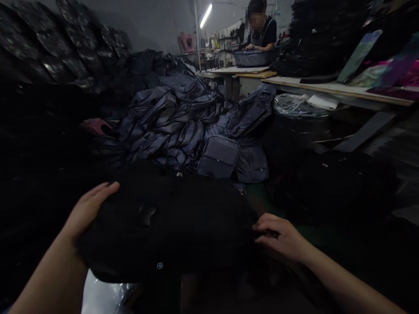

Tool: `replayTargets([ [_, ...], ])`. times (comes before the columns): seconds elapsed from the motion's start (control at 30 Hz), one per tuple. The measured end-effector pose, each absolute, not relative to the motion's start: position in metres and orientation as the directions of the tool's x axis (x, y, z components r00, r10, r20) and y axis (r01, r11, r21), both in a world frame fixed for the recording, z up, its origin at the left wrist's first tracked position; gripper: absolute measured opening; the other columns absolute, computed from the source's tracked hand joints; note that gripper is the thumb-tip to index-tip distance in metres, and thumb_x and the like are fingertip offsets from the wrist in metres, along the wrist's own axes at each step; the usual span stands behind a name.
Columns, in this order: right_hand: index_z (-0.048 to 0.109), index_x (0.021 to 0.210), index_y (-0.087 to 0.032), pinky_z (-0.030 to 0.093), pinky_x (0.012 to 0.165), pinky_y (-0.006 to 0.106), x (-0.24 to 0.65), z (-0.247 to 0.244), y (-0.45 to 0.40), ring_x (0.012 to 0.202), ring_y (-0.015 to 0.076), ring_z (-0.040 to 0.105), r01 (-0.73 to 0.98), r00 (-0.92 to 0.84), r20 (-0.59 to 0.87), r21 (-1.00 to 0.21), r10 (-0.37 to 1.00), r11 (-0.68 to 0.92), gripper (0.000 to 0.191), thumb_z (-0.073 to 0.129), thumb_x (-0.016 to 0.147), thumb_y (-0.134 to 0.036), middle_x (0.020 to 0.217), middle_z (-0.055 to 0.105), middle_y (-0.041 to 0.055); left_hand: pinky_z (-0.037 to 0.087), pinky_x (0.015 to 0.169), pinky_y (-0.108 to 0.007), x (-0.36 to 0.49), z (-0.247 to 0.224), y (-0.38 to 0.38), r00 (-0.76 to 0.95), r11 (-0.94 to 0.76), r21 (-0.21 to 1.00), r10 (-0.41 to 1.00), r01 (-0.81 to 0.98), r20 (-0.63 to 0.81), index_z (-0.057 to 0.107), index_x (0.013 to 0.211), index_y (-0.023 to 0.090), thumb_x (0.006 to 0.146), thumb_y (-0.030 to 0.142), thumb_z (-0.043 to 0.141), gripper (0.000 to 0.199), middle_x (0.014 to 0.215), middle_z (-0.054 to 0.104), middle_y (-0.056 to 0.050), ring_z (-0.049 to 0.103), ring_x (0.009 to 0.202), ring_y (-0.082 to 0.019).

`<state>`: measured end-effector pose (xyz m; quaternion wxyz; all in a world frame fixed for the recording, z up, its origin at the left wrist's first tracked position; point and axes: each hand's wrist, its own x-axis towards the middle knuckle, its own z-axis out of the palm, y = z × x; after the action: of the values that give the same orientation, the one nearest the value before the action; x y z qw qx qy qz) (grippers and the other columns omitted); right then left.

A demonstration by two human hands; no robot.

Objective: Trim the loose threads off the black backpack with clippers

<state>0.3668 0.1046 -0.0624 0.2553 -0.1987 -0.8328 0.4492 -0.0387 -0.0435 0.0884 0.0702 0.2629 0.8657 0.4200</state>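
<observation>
A black fabric bag (199, 222), likely a backpack, lies on its side in front of me with a small shiny patch and a round metal stud on it. My left hand (93, 205) grips its left end, thumb on top and the other fingers hidden behind the cloth. At the opposite end my right hand (283, 235) pinches the edge of the bag between thumb and fingers. Dark shadow hides much of the bag's outline and whatever is under it. Below its left end shows a piece of shiny clear plastic (104, 294).
Ahead lies a big heap of grey-blue bags (176, 109). Plastic-wrapped bundles (62, 43) are stacked at the left. Behind a worktable (343, 89) another person (262, 32) bends over a grey bag. A plastic-lined bin (301, 109) stands under the table, and black bags (347, 187) lie at right.
</observation>
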Motion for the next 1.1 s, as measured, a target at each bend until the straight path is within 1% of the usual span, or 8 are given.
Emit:
replayTargets([
  [0.07, 0.066, 0.086, -0.019, 0.051, 0.07, 0.03, 0.366, -0.07, 0.113, 0.079, 0.0193, 0.062, 0.191, -0.718, 0.192, -0.87, 0.669, 0.455, 0.017, 0.066, 0.078, -0.034, 0.087, 0.064, 0.0067, 0.046, 0.048, -0.02, -0.02, 0.116, -0.031, -0.876, 0.344, 0.905, 0.479, 0.25, 0.06, 0.058, 0.094, 0.018, 0.067, 0.042, 0.068, 0.038, 0.068, 0.061, 0.004, 0.056, 0.054, -0.01],
  [0.17, 0.066, 0.089, -0.018, 0.051, 0.07, 0.031, 0.362, -0.067, 0.124, 0.078, 0.0205, 0.063, 0.258, -0.526, 0.131, -0.917, 0.84, 0.304, 0.026, 0.056, 0.083, -0.042, 0.085, 0.067, 0.0067, 0.039, 0.044, -0.019, 0.028, 0.146, -0.012, -0.815, 0.259, 0.859, 0.518, 0.441, 0.262, 0.058, 0.083, 0.018, 0.068, 0.043, 0.066, 0.031, 0.063, 0.054, 0.006, 0.05, 0.05, -0.009],
  [0.3, 0.066, 0.097, -0.017, 0.05, 0.067, 0.028, 0.351, -0.026, 0.131, 0.079, 0.0208, 0.062, 0.128, -0.369, 0.134, -0.973, 0.92, 0.194, 0.035, 0.051, 0.085, -0.047, 0.084, 0.066, 0.0064, 0.032, 0.049, -0.019, 0.105, 0.137, 0.014, -0.335, 0.157, 0.325, 0.707, 0.933, 0.623, 0.044, 0.061, 0.018, 0.078, 0.04, 0.058, 0.031, 0.053, 0.038, 0.007, 0.038, 0.047, -0.006],
  [0.4, 0.061, 0.107, -0.018, 0.05, 0.072, 0.029, 0.338, 0.018, 0.129, 0.083, 0.0201, 0.062, -0.016, -0.38, 0.155, -0.987, 0.912, 0.161, 0.036, 0.055, 0.084, -0.045, 0.089, 0.067, 0.0061, 0.035, 0.052, -0.024, 0.159, 0.103, 0.029, -0.056, -0.04, 0.173, 0.854, 0.984, 0.517, 0.046, 0.066, 0.019, 0.086, 0.032, 0.045, 0.024, 0.057, 0.048, 0.004, 0.049, 0.053, -0.011],
  [0.6, 0.063, 0.103, -0.018, 0.051, 0.077, 0.032, 0.319, 0.06, 0.13, 0.088, 0.0232, 0.063, -0.111, -0.401, 0.152, -0.987, 0.904, 0.116, 0.04, 0.071, 0.07, -0.039, 0.097, 0.068, 0.0055, 0.044, 0.054, -0.033, 0.225, 0.054, 0.041, 0.037, -0.082, 0.166, 0.965, 0.983, 0.261, 0.056, 0.079, 0.018, 0.081, 0.015, 0.046, 0.011, 0.073, 0.063, -0.004, 0.062, 0.067, -0.022],
  [0.87, 0.068, 0.084, -0.015, 0.05, 0.065, 0.03, 0.329, 0.047, 0.171, 0.069, 0.0198, 0.063, -0.198, -0.292, 0.101, -0.979, 0.951, 0.043, 0.032, 0.075, 0.063, -0.037, 0.077, 0.069, 0.0035, 0.048, 0.064, -0.031, 0.221, 0.064, 0.03, 0.124, -0.294, 0.466, 0.925, 0.835, 0.36, 0.058, 0.091, 0.025, 0.089, 0.024, 0.039, 0.02, 0.078, 0.063, -0.004, 0.06, 0.074, -0.018],
  [1.0, 0.069, 0.079, -0.015, 0.051, 0.063, 0.031, 0.335, 0.051, 0.187, 0.068, 0.0213, 0.064, -0.189, -0.283, 0.007, -0.981, 0.959, -0.049, 0.035, 0.08, 0.055, -0.038, 0.072, 0.069, 0.0039, 0.045, 0.074, -0.029, 0.161, 0.063, 0.036, -0.351, -0.131, 0.63, 0.737, 0.765, 0.578, 0.059, 0.093, 0.024, 0.084, 0.026, 0.05, 0.013, 0.089, 0.062, -0.003, 0.058, 0.082, -0.016],
  [1.1, 0.069, 0.077, -0.017, 0.051, 0.065, 0.029, 0.334, 0.054, 0.189, 0.069, 0.0202, 0.065, -0.2, -0.323, 0.007, -0.978, 0.946, -0.062, 0.032, 0.081, 0.055, -0.038, 0.073, 0.069, 0.0025, 0.042, 0.086, -0.032, 0.114, 0.049, 0.059, -0.563, -0.066, 0.781, 0.656, 0.621, 0.503, 0.055, 0.106, 0.02, 0.08, 0.037, 0.056, 0.031, 0.111, 0.057, -0.006, 0.055, 0.099, -0.019],
])
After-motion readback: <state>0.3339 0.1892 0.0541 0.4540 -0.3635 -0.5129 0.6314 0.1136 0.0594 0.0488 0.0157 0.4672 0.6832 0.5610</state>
